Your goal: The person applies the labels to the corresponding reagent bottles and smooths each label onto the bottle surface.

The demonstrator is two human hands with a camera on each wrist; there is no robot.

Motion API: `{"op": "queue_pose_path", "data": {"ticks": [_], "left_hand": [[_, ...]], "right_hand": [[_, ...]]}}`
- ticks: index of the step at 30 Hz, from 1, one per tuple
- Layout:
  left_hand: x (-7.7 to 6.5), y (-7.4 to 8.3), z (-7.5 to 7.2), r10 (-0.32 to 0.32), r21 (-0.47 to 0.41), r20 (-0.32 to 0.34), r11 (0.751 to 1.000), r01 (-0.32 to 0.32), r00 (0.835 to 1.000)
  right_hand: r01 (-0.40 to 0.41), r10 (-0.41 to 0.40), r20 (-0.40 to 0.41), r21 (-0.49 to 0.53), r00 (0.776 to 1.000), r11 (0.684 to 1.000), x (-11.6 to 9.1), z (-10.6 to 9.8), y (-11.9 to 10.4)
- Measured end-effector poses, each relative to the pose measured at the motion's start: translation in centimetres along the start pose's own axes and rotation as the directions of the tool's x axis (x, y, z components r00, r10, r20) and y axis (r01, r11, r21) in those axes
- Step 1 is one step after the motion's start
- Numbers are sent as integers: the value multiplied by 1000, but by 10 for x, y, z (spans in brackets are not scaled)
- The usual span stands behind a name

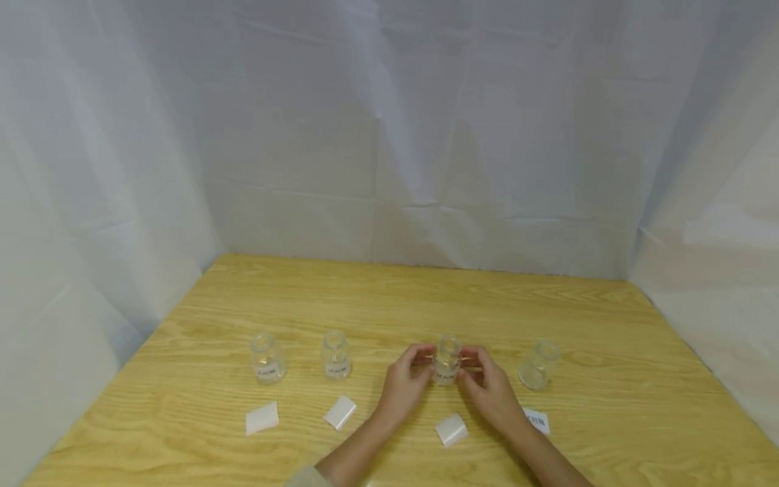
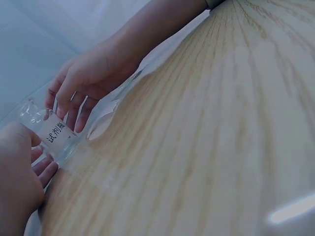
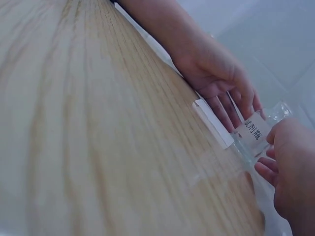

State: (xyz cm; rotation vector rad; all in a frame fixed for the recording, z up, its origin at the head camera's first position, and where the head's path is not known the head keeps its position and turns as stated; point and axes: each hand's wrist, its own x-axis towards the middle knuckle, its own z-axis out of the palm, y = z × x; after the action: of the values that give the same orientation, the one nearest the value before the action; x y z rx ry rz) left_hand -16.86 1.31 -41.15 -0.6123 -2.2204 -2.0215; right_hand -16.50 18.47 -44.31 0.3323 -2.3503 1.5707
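Observation:
A clear glass reagent bottle (image 1: 447, 362) stands upright on the table between my two hands, with a white printed label (image 3: 253, 132) on its front. My left hand (image 1: 404, 384) grips it from the left, thumb at the label's edge and fingers reaching round behind. From the other side my right hand (image 1: 489, 389) holds it the same way, thumb and fingertips at the glass. In the left wrist view the label's dark characters face outward, and the bottle neck (image 2: 32, 112) rises above the fingers.
Two labelled bottles (image 1: 266, 358) (image 1: 336, 355) stand to the left, and another bottle (image 1: 538, 365) is at the right. White paper pieces (image 1: 262, 418) (image 1: 340, 412) (image 1: 451, 430) lie in front; a printed label (image 1: 538, 421) is partly behind my right wrist. White sheeting (image 1: 426, 135) surrounds the wooden table (image 1: 182, 433).

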Motion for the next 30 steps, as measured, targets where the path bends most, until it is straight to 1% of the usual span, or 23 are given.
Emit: {"op": "queue_pose_path", "data": {"ticks": [5, 7, 8, 10, 11, 12, 13, 14, 16, 18, 19, 20, 22, 23, 25, 27, 30], "left_hand": [[-1, 5, 1, -4, 20, -28, 1000, 4, 1000], [-2, 7, 1, 3, 27, -57, 1000, -1, 998], [-2, 8, 1, 15, 26, -82, 1000, -13, 996], [-3, 9, 2, 71, 39, -145, 997, -66, 987], [-3, 9, 3, 112, 46, -175, 993, -106, 978], [-4, 8, 4, 160, 53, -200, 987, -152, 967], [-4, 7, 5, 218, 64, -217, 976, -209, 951], [-5, 6, 7, 283, 82, -223, 959, -271, 933], [-7, -1, 12, 401, 115, -189, 916, -386, 896], [-8, -8, 19, 489, 126, -121, 871, -475, 864], [-9, -11, 24, 529, 135, -81, 846, -517, 845], [-10, -13, 29, 551, 141, -42, 829, -541, 834], [-13, -14, 39, 564, 156, 26, 813, -560, 826], [-14, -13, 44, 560, 160, 58, 812, -561, 827], [-17, -11, 55, 541, 189, 124, 810, -555, 832], [-19, -9, 64, 484, 238, 198, 820, -521, 852], [-20, -6, 77, 375, 336, 291, 821, -461, 880]], "right_hand": [[15, -16, -28, -45, 999, 999, -1, -4, -2], [17, -19, -35, -67, 999, 998, -3, -7, -4], [25, -28, -37, -86, 999, 996, -4, -9, -6], [50, -55, -43, -110, 998, 993, -8, -14, -9], [77, -83, -46, -127, 995, 989, -10, -18, -11], [107, -115, -47, -137, 992, 985, -13, -22, -12], [140, -149, -49, -147, 988, 979, -15, -27, -14], [173, -182, -49, -159, 982, 972, -17, -32, -15], [240, -250, -32, -187, 968, 953, -22, -44, -16], [299, -308, -3, -225, 952, 927, -27, -57, -16], [320, -326, 15, -245, 945, 915, -29, -64, -15], [332, -336, 34, -267, 941, 905, -31, -71, -13], [345, -340, 72, -301, 938, 889, -35, -83, -8], [336, -324, 90, -310, 942, 890, -37, -89, -5], [299, -273, 126, -313, 954, 902, -42, -100, 1], [250, -208, 162, -303, 965, 920, -46, -110, 7], [183, -130, 201, -276, 971, 943, -53, -123, 15]]}}
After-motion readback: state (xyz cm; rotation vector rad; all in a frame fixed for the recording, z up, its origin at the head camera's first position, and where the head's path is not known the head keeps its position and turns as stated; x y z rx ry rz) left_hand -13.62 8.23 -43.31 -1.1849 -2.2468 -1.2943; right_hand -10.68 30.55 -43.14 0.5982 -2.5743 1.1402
